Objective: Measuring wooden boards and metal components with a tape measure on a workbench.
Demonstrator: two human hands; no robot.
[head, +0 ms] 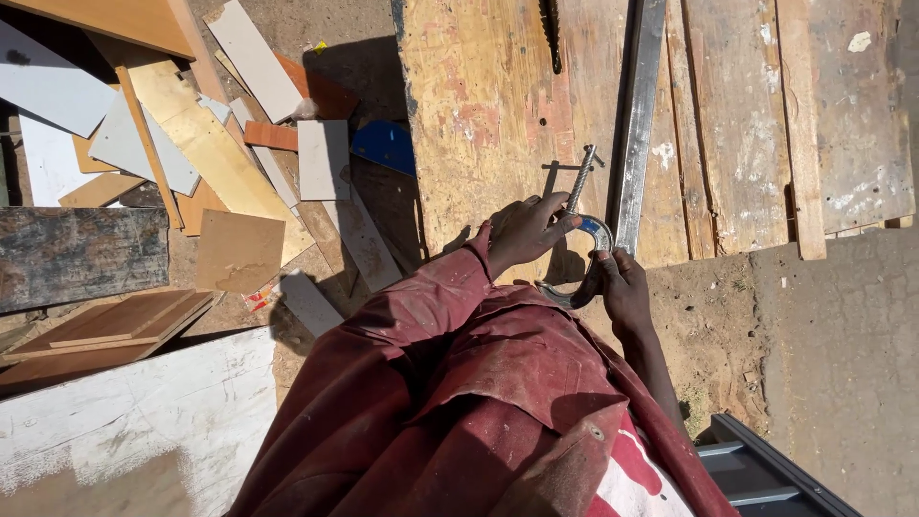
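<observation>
Here, far left, a heap of board offcuts [201, 153] lies on bare ground, pale, tan and one blue piece, with a large white panel [124, 421] nearer the body. Moving right, the red sleeve leads to the left hand [525, 230], its grip closed around the threaded screw of a metal C-clamp [586, 225], fingers curled at the shank just below the crossbar handle. The clamp sits at the near edge of the worn plywood desk [479, 105], its curved frame hooked over that edge. The right hand [617, 282] grips the lower curve of the frame from beneath, closed on it. Just right of the clamp a long steel straightedge [639, 115] lies lengthwise on the desk, touching or nearly touching the clamp's frame; whether the clamp's pad already bears on it cannot be told. Judging by the length of screw showing, the clamp looks placed but not fully tightened. A saw blade [550, 33] lies at the top. Open room: the desk surface left of the clamp is free; right of the straightedge are rough planks [756, 124], then bare concrete [842, 364].
</observation>
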